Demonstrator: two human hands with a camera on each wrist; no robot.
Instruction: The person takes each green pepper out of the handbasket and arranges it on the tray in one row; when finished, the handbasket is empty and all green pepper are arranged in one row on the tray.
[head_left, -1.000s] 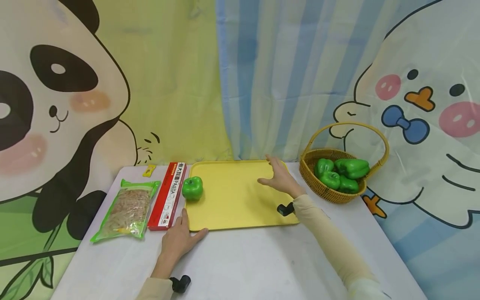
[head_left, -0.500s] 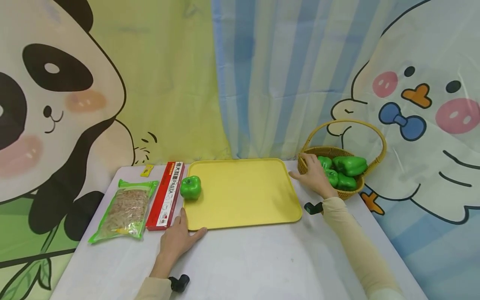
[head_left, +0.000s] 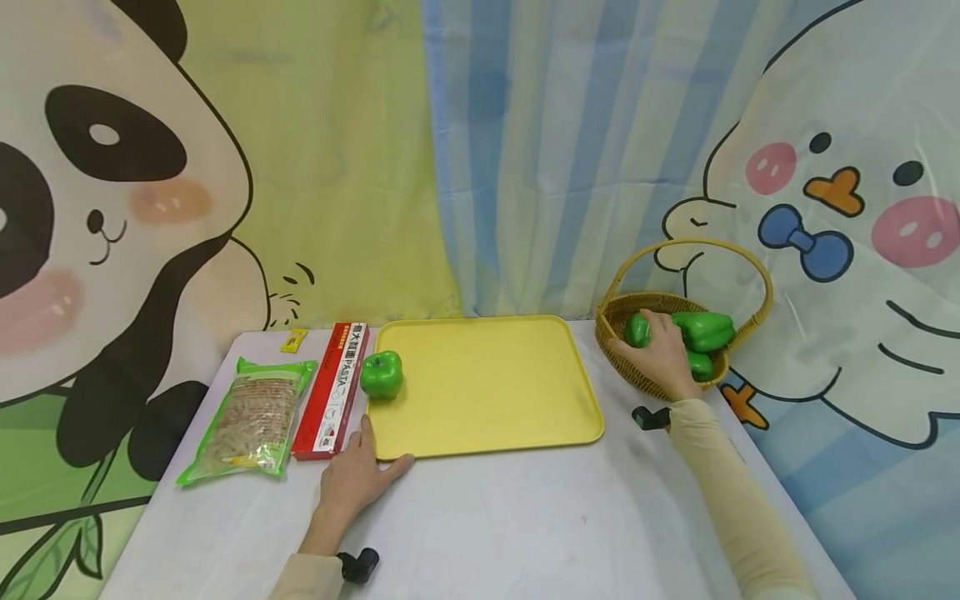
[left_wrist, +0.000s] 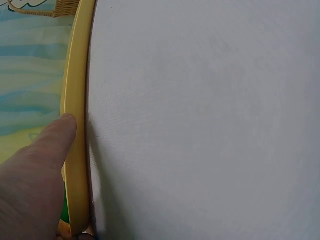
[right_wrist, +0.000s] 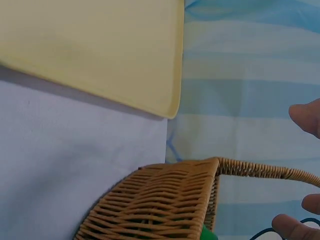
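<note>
My left hand (head_left: 356, 475) rests at the near left corner of a yellow tray (head_left: 487, 392), its thumb and fingers spread along the edge. In the left wrist view, its thumb (left_wrist: 57, 142) touches the tray rim (left_wrist: 77, 100). A green bell pepper (head_left: 382, 375) sits on the tray's left edge. Over a wicker basket (head_left: 637, 379) at the right, my right hand (head_left: 662, 354) reaches down among several green bell peppers (head_left: 703, 331), hiding part of them. The right wrist view shows its thumb (right_wrist: 306, 117) and fingers (right_wrist: 292, 228) apart, with a gap between them.
Left of the tray lies a red and white pasta box (head_left: 332, 392). Beside it is a clear, green-edged bag of noodles (head_left: 251, 417), with a small yellow packet (head_left: 294, 340) behind. The basket's tall handle (head_left: 693, 242) arches above the peppers. A printed curtain (head_left: 525, 167) hangs behind the table.
My right hand has moved rightward from above the tray to the basket, then in over the peppers. My left hand stays at the tray's corner.
</note>
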